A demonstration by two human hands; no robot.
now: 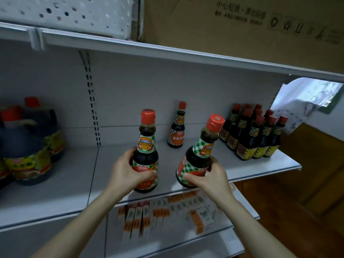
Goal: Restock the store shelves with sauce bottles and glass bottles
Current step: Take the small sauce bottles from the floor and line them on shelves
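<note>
Glass sauce bottles, likely heavy and breakable: left hand (124, 171) wraps one upright bottle (146, 155), right hand (208, 175) clasps a tilted bottle (200, 155) low over the shelf (186, 161).

Left sauce bottle (146, 153) upright at shelf (260, 170) front; right sauce bottle (200, 155) tilted right, red caps.

Two sauce bottles are sitting near the front edge of the middle shelf (186, 157): the left bottle (146, 153) is standing upright, the right bottle (197, 157) is leaning rightward. Behind them a single bottle (177, 127) is standing near the back panel, a cluster of bottles (255, 131) is crowding the right end, large jugs (28, 146) are occupying the left (one bay over), and boxes (163, 213) are lying on the shelf below.
</note>
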